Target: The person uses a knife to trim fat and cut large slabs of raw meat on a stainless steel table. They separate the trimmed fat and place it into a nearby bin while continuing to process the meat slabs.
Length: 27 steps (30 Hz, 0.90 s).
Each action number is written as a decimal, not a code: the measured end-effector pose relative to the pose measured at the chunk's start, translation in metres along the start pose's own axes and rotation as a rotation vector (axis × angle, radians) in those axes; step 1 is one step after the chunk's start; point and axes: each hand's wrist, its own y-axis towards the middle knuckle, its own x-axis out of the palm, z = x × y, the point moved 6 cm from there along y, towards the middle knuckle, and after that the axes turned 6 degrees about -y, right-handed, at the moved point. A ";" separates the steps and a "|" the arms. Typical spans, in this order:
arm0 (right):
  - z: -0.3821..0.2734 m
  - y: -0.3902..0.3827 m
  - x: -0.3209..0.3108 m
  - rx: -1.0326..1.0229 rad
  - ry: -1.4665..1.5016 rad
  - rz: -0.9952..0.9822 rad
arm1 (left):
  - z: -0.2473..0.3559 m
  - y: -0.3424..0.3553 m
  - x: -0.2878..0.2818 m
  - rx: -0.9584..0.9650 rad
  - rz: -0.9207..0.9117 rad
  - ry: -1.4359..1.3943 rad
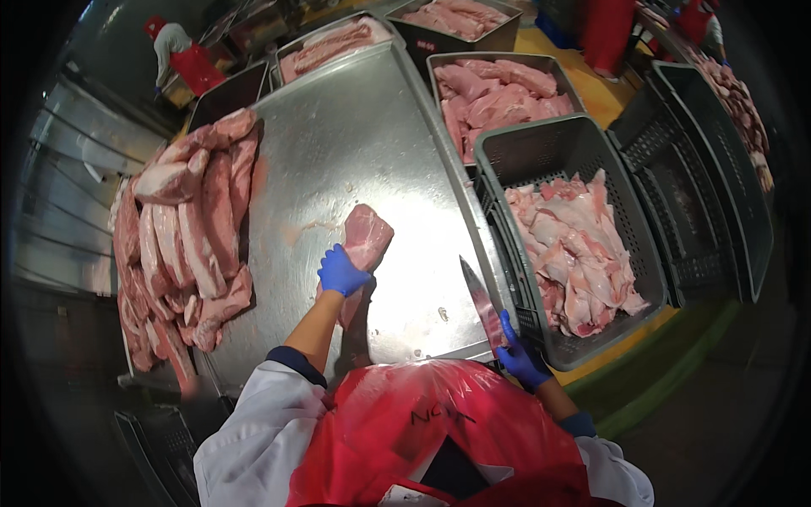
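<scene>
A long piece of pink meat [367, 237] lies on the steel table [312, 114] in front of me. My left hand [344, 273], in a blue glove, is closed over its middle, and the near end passes beneath my wrist. At the table's right edge my right hand [522, 356], also gloved in blue, grips a knife [481, 302]. The long blade points away from me and slightly left, apart from the meat. My fingers cover most of the knife's handle.
Long meat strips [187, 228] are heaped along the table's left side. To the right, a dark perforated crate [568, 131] holds pale trimmings [570, 253]. Beyond it stands a bin of meat [498, 97]. Stacked dark crates [705, 169] stand farther right. People in red aprons work behind.
</scene>
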 end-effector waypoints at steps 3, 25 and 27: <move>-0.017 0.010 -0.002 0.101 -0.054 -0.051 | -0.058 0.030 0.017 -0.007 -0.065 -0.271; -0.051 0.053 0.039 0.179 -0.195 -0.045 | 0.131 0.161 -0.209 0.619 0.255 -0.781; -0.058 0.055 0.051 0.099 -0.148 -0.015 | 0.016 0.169 -0.209 0.599 0.405 -0.444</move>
